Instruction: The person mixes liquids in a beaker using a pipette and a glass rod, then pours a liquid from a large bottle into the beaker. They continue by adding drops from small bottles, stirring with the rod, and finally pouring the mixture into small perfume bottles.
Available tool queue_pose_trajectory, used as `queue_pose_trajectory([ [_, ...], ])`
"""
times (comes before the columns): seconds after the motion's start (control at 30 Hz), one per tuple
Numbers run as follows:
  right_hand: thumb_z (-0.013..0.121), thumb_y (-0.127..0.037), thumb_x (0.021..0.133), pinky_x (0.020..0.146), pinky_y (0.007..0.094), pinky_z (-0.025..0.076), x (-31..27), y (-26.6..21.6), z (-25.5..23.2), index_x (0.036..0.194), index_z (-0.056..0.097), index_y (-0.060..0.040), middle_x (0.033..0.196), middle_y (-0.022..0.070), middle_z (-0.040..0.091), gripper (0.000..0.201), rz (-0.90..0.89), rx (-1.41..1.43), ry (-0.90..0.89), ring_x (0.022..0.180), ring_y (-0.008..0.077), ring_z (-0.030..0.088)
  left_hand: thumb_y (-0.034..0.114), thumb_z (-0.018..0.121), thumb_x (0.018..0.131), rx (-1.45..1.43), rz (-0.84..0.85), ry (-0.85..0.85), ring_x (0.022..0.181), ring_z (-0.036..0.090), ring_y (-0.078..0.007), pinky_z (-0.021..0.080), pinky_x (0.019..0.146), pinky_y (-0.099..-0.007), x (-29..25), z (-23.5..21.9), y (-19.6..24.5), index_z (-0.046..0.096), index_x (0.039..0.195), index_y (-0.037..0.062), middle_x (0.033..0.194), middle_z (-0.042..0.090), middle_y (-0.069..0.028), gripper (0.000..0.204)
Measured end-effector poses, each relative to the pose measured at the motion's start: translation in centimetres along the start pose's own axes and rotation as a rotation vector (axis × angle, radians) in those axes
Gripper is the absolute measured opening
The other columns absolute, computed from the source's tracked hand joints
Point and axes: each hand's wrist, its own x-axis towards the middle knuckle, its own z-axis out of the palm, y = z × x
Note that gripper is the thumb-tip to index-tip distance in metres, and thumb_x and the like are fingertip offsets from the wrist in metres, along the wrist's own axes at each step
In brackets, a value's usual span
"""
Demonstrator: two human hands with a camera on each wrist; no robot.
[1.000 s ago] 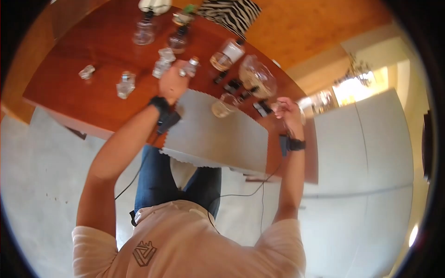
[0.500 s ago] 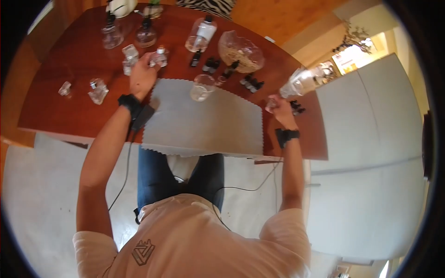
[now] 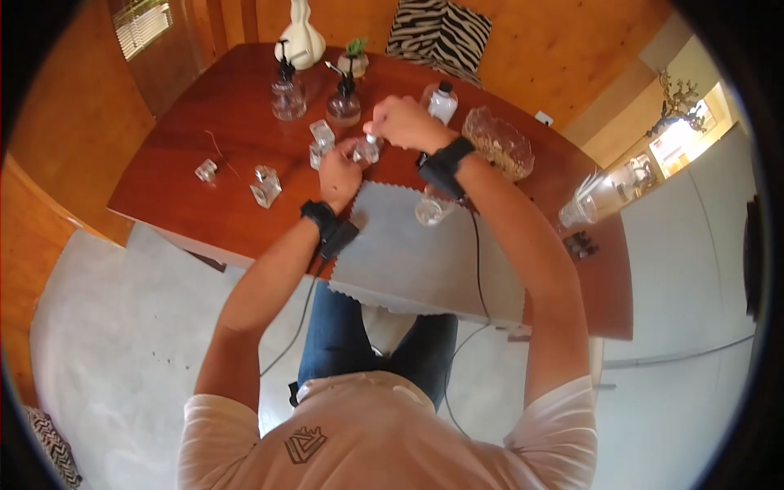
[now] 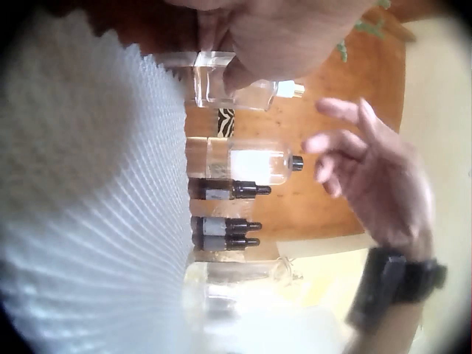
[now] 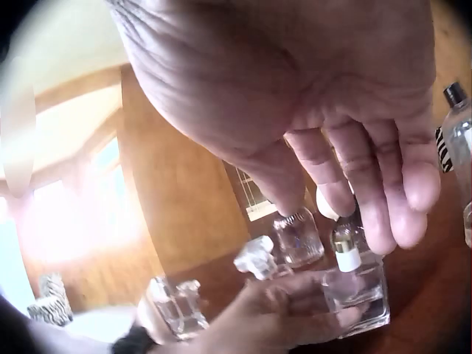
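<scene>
My left hand point(image 3: 339, 175) grips a small square clear-glass perfume bottle point(image 5: 361, 299), which stands upright on the table beside the grey cloth. A white and gold spray neck point(image 5: 345, 251) tops the bottle. Above it hovers my right hand point(image 3: 408, 122), palm down, with fingers point(image 5: 376, 214) loosely bent and nothing between them. In the left wrist view a gap shows between the right hand point(image 4: 380, 173) and the spray neck. Two faceted clear-glass pieces point(image 3: 321, 145) lie just left of the bottle.
Black-topped pump bottles point(image 3: 288, 100) and a white vase point(image 3: 300, 41) stand behind. A glass bowl point(image 3: 498, 143), dark dropper bottles point(image 4: 221, 227) and a glass beaker point(image 3: 431, 211) are to the right. The grey cloth point(image 3: 416, 253) covers the front edge. A cable point(image 3: 478, 261) hangs from the right wrist.
My right hand has swung from the table's right side, near the glassware, across to above the perfume bottle. My left hand stays at the bottle. The head view has shifted.
</scene>
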Motion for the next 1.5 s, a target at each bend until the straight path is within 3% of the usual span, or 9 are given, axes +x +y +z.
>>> queue_pose_trajectory([
  [0.1, 0.069, -0.029, 0.087, 0.098, 0.0547, 0.051, -0.1, -3.5, 0.3, 0.111, 0.07, 0.0001, 0.119, 0.0285, 0.066, 0.038, 0.139, -0.164, 0.019, 0.118, 0.0472, 0.061, 0.006, 0.071, 0.089, -0.033, 0.012, 0.029, 0.09, 0.07, -0.013, 0.053, 0.083, -0.0294, 0.4, 0.5, -1.4, 0.072, 0.11, -0.0007, 0.098, 0.076, -0.0085, 0.022],
  [0.37, 0.068, -0.01, 0.082, 0.085, 0.0497, 0.055, 2.2, -0.5, 2.2, 0.104, 0.07, -0.0012, 0.105, 0.0243, 0.07, 0.023, -0.062, -0.232, -0.045, 0.103, 0.0435, 0.068, 0.008, 0.074, 0.087, 0.042, -0.031, 0.074, 0.081, 0.072, -0.0182, 0.053, 0.074, -0.0327, 0.2, 0.3, -0.2, 0.073, 0.107, 0.0025, 0.09, 0.077, -0.0101, 0.02],
  [0.47, 0.07, -0.009, 0.083, 0.077, 0.05, 0.051, 1.6, -0.1, 0.9, 0.092, 0.065, 0.0021, 0.093, 0.023, 0.068, 0.016, -0.21, -0.121, -0.083, 0.093, 0.0437, 0.066, 0.011, 0.074, 0.085, 0.027, -0.063, 0.035, 0.089, 0.07, -0.0374, 0.053, 0.078, -0.0421, 0.1, -0.1, 0.2, 0.073, 0.113, 0.0051, 0.096, 0.073, -0.0193, 0.029],
  [0.57, 0.067, -0.006, 0.083, 0.075, 0.0508, 0.05, 2.3, 1.2, 1.2, 0.089, 0.064, -0.001, 0.092, 0.0225, 0.067, 0.009, -0.247, 0.12, -0.033, 0.091, 0.0448, 0.064, 0.007, 0.072, 0.089, 0.111, -0.052, 0.047, 0.085, 0.073, -0.0206, 0.054, 0.077, -0.0334, 0.1, 0.0, 0.1, 0.072, 0.112, 0.0035, 0.095, 0.077, -0.0109, 0.023],
  [0.87, 0.066, -0.009, 0.084, 0.087, 0.0522, 0.052, 2.3, -0.9, 1.9, 0.096, 0.066, -0.0051, 0.111, 0.0243, 0.065, 0.013, -0.146, -0.062, -0.036, 0.103, 0.0478, 0.062, 0.011, 0.073, 0.086, 0.054, -0.035, 0.051, 0.09, 0.071, -0.0372, 0.053, 0.078, -0.042, 0.1, 0.0, 0.0, 0.072, 0.114, 0.0061, 0.097, 0.074, -0.0185, 0.029],
  [1.0, 0.065, -0.008, 0.083, 0.084, 0.0529, 0.052, 1.7, -1.1, 2.8, 0.09, 0.065, -0.0039, 0.103, 0.0233, 0.067, 0.008, 0.069, -0.093, 0.157, 0.101, 0.0472, 0.062, 0.01, 0.072, 0.087, 0.091, -0.058, 0.037, 0.089, 0.072, -0.033, 0.054, 0.079, -0.0398, -0.2, -0.3, 1.1, 0.072, 0.115, 0.0068, 0.097, 0.075, -0.0165, 0.029],
  [1.2, 0.068, -0.009, 0.079, 0.079, 0.0507, 0.052, 3.2, 1.1, 0.6, 0.084, 0.066, -0.0049, 0.093, 0.0186, 0.07, 0.007, -0.259, -0.039, 0.291, 0.096, 0.0447, 0.064, 0.011, 0.073, 0.087, 0.095, -0.066, 0.051, 0.09, 0.073, -0.0291, 0.054, 0.08, -0.0378, -0.1, -0.2, 0.7, 0.072, 0.117, 0.0079, 0.098, 0.076, -0.0149, 0.03],
  [1.3, 0.069, -0.008, 0.08, 0.065, 0.0419, 0.051, 0.2, 1.5, -3.2, 0.08, 0.066, -0.003, 0.073, 0.0168, 0.065, 0.006, -0.412, 0.127, 0.407, 0.071, 0.0335, 0.065, 0.012, 0.073, 0.085, 0.083, -0.011, 0.072, 0.093, 0.071, -0.0385, 0.054, 0.08, -0.0432, 0.1, -0.1, -0.1, 0.072, 0.117, 0.0098, 0.098, 0.074, -0.0185, 0.032],
  [1.5, 0.065, -0.003, 0.087, 0.057, 0.0261, 0.045, -14.3, 7.9, -8.0, 0.089, 0.065, -0.002, 0.08, 0.0003, 0.068, 0.002, 0.011, 0.477, 0.479, 0.065, 0.009, 0.058, 0.015, 0.072, 0.084, 0.095, 0.017, 0.076, 0.098, 0.069, -0.0399, 0.054, 0.083, -0.0435, 0.1, 0.1, -0.2, 0.071, 0.117, 0.0093, 0.104, 0.073, -0.0194, 0.033],
])
